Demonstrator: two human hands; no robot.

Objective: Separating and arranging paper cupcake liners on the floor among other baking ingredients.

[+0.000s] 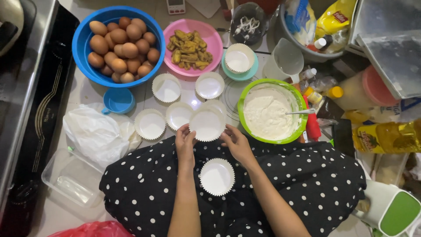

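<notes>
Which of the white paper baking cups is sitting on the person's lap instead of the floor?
The lone white paper cup resting on the black polka-dot fabric between the forearms; the others lie on the floor or are held in the hands.

- White fluted paper cup (207, 124) is held between left hand (185, 144) and right hand (237, 143).
- Another cup (217, 177) is rested on polka-dot lap (307, 175).
- Green batter bowl (272, 112) is placed just right.

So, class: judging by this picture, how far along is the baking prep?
Done: batter mixed in the green bowl; several paper cups laid out. In hand: both the left hand and right hand hold one cup. Left: every visible cup is unfilled.
</notes>
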